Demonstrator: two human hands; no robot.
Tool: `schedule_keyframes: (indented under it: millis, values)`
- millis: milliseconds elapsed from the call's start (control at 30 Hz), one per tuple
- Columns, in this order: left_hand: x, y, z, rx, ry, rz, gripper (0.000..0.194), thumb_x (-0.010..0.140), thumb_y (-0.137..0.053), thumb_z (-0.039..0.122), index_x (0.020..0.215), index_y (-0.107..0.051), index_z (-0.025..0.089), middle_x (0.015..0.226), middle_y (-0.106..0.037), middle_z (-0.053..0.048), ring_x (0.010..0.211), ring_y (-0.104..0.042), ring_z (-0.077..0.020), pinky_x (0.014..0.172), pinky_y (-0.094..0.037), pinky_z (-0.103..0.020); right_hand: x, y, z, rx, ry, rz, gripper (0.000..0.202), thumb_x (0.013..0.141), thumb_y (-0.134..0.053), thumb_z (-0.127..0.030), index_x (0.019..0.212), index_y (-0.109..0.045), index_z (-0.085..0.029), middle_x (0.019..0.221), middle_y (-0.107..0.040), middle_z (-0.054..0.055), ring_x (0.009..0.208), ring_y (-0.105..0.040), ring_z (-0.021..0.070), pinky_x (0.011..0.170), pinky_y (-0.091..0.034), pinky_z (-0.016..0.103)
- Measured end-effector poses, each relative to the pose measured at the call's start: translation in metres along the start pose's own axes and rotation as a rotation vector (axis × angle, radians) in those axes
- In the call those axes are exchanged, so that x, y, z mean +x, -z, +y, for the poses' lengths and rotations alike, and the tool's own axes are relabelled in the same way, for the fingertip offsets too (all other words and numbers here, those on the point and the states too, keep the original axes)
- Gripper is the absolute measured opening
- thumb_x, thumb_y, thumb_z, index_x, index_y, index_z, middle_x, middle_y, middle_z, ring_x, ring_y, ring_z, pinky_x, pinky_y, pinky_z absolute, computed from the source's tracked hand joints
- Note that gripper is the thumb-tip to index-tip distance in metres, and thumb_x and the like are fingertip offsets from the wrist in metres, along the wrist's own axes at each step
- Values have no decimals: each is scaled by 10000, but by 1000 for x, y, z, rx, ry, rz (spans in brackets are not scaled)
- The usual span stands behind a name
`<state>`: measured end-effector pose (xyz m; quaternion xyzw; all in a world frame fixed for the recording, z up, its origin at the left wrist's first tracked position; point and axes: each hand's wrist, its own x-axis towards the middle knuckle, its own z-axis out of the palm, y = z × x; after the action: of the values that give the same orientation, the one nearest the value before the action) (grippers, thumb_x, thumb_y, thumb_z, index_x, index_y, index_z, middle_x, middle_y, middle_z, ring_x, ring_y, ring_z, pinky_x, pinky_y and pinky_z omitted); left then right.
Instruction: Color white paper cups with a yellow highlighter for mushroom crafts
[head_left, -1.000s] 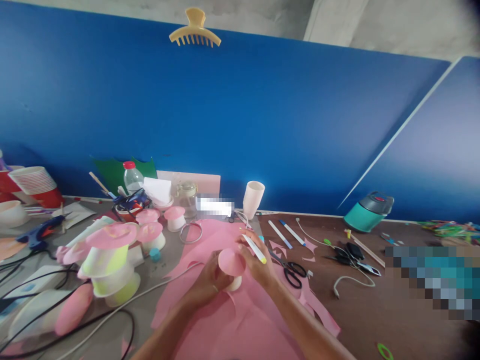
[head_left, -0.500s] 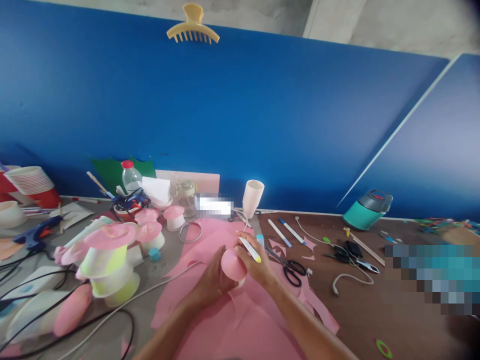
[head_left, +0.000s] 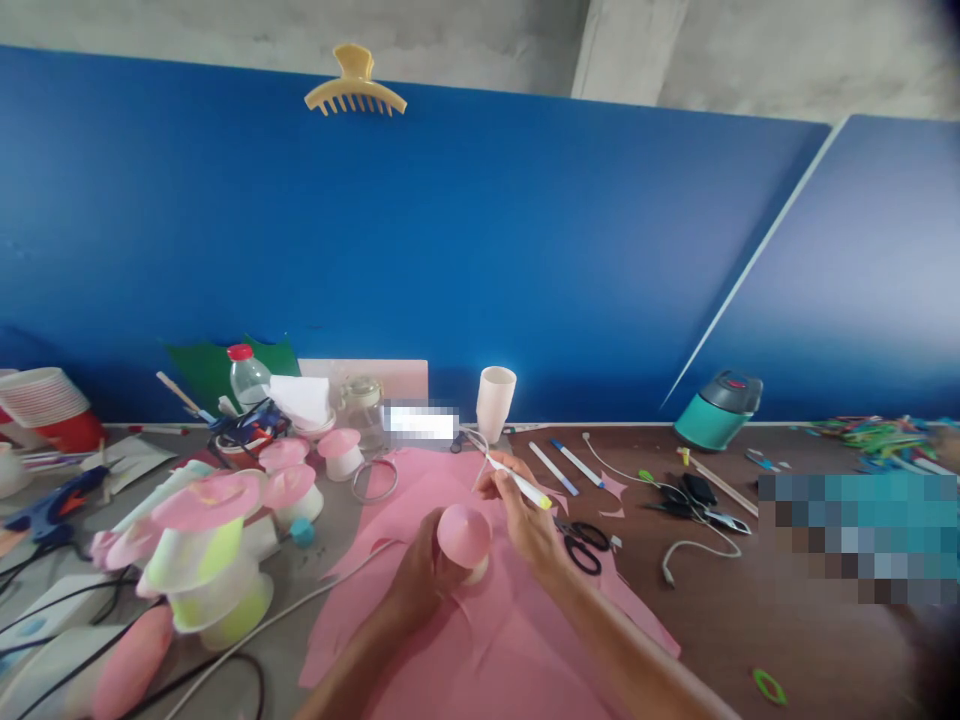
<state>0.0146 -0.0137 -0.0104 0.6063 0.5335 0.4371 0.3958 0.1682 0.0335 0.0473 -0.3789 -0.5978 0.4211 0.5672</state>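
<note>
My left hand (head_left: 415,585) is wrapped around a small white paper cup topped with a pink paper cone (head_left: 464,537); its palm-side fingers are partly hidden behind the cup. In my right hand (head_left: 523,515) a white marker with a yellow end (head_left: 531,488) is pinched, its other end pointing up and left, apart from the cone. Both hands are above large pink paper sheets (head_left: 480,670). Black-handled scissors (head_left: 583,550) lie just right of my right wrist, partly covered.
Left stand pink-topped cups (head_left: 340,452), a taller pink and yellow-green cup model (head_left: 210,550) and a blue glue gun (head_left: 49,510). A white cup (head_left: 496,400) stands behind. To the right lie markers (head_left: 576,463), a cable (head_left: 697,550) and a teal container (head_left: 712,415).
My right hand has drawn away from the cone to the right with the marker. The left hand still holds the cup. The whole view has shifted slightly.
</note>
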Motion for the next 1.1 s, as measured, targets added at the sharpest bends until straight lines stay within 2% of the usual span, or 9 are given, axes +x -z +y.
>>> schedule_keyframes:
  millis: [133,233,367,500,733,833,900,967,1100]
  values:
    - [-1,-3,1,-14,15,20,549,680,-659,268,1179,-449,174,1114,-612,-88,985,-582,-259,828,-478,-361,-20,13,-5,-78,52,-52,346,923,-404,-419,909,-632,-159,656,-577,19,617,-550,155,598,-479,271]
    - [-2,-5,4,-22,2,12,508,717,-649,289,1175,-457,187,1133,-603,-91,983,-582,-249,816,-482,-357,-38,21,1,-164,109,-64,289,923,-426,-359,885,-644,-172,674,-597,27,611,-559,162,557,-466,271]
    - [-2,-6,3,5,-40,27,489,726,-662,324,1154,-471,186,1109,-602,-92,966,-582,-245,810,-481,-362,-51,22,8,-258,323,-139,213,896,-447,-222,978,-643,-233,761,-652,35,706,-624,198,651,-519,328]
    - [-2,-6,0,9,-66,22,498,718,-688,342,1140,-479,180,1096,-597,-99,973,-577,-251,826,-473,-375,-56,18,11,-368,509,-180,340,841,-465,-133,1122,-570,-292,877,-677,38,788,-637,235,738,-528,407]
    - [-4,-8,11,-38,14,27,491,697,-700,338,1121,-509,180,1070,-616,-89,940,-592,-249,780,-501,-358,-62,19,21,-333,392,-118,294,845,-460,-158,1082,-552,-304,877,-635,29,788,-631,234,713,-549,396]
    - [-4,-7,8,-70,65,1,562,719,-675,354,1210,-450,199,1160,-595,-98,1001,-587,-264,781,-519,-362,-65,17,37,-304,316,-34,398,860,-444,-147,1193,-496,-357,1032,-637,27,967,-628,264,820,-542,419]
    - [-4,-6,2,-10,91,47,683,705,-688,375,1283,-384,177,1271,-539,-142,1124,-538,-303,903,-475,-414,-68,15,47,-320,363,1,507,857,-448,-145,1303,-419,-385,1185,-603,31,1094,-585,289,931,-495,467]
    - [-4,-4,-6,59,121,78,820,712,-683,415,1367,-274,138,1395,-416,-198,1259,-428,-330,1029,-368,-470,-69,14,53,-341,385,-33,543,853,-452,-149,1340,-397,-383,1246,-578,37,1158,-547,303,970,-469,491]
    - [-6,-1,-11,83,153,57,844,760,-622,482,1411,-216,130,1473,-308,-194,1356,-301,-319,1092,-291,-474,-69,12,55,-326,417,-69,540,842,-454,-166,1328,-416,-397,1231,-596,33,1143,-564,308,957,-485,497]
